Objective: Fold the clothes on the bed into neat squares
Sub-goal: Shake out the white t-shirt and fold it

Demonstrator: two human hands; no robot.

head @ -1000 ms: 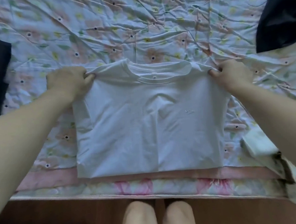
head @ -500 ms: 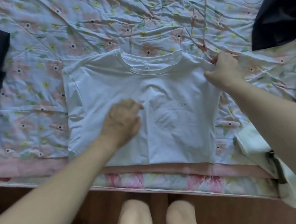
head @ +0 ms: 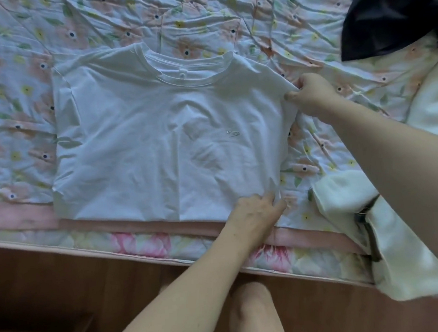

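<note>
A white T-shirt (head: 165,141) lies flat on the bed, front side up, with its neck pointing away from the bed's near edge. The bed has a wrinkly flower sheet (head: 203,18) with a pink strip along that edge. The right hand (head: 312,94) pinches the shirt's right shoulder corner. The left hand (head: 256,211) rests on the shirt's bottom right corner, fingers closing on the cloth. Right of the shirt sits a cream cloth (head: 343,196). Up past that, far from the shirt, is a black cloth (head: 393,14). Below the shirt, past the bed edge, is a brown wood floor (head: 53,291).
</note>
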